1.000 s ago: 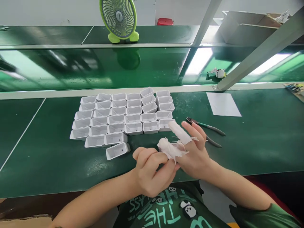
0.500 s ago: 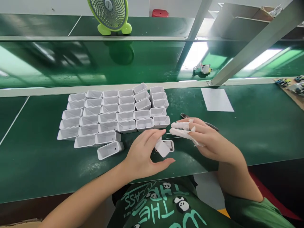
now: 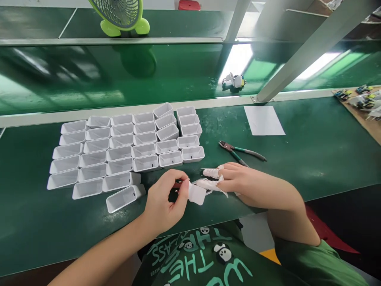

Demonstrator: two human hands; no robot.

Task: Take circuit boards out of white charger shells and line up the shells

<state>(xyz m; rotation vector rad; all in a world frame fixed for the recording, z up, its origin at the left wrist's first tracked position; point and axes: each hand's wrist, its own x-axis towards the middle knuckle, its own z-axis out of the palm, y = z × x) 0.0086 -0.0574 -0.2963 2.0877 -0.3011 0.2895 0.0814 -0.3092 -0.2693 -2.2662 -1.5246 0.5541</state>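
A small white plastic box (image 3: 197,194) with a flat square face lies near the front edge of the bench, partly hidden by my fingers. My left hand (image 3: 166,198) is closed in a pinch, thumb and forefinger at the box's left edge. From the other side my right hand (image 3: 247,182) reaches over, its fingers stretched out and resting at the box's upper right. White wrapping (image 3: 210,184) covers some of its fingertips. A thin metal pin or wire (image 3: 205,169) shows by those fingertips. Just beyond the right hand lie cutting pliers (image 3: 232,149) with green-grey handles.
Rows of open white plastic boxes (image 3: 120,153) fill the bench's left side; one box (image 3: 125,198) sits askew nearest me. A white sheet (image 3: 264,120) lies back right. Small assembled parts rest on a board (image 3: 367,113) at far right. A slanted post (image 3: 297,59) rises behind.
My left thumb and forefinger have come together at the box's edge. My right hand has moved nearer to the box, uncovering more of the pliers. The whole view has shifted slightly.
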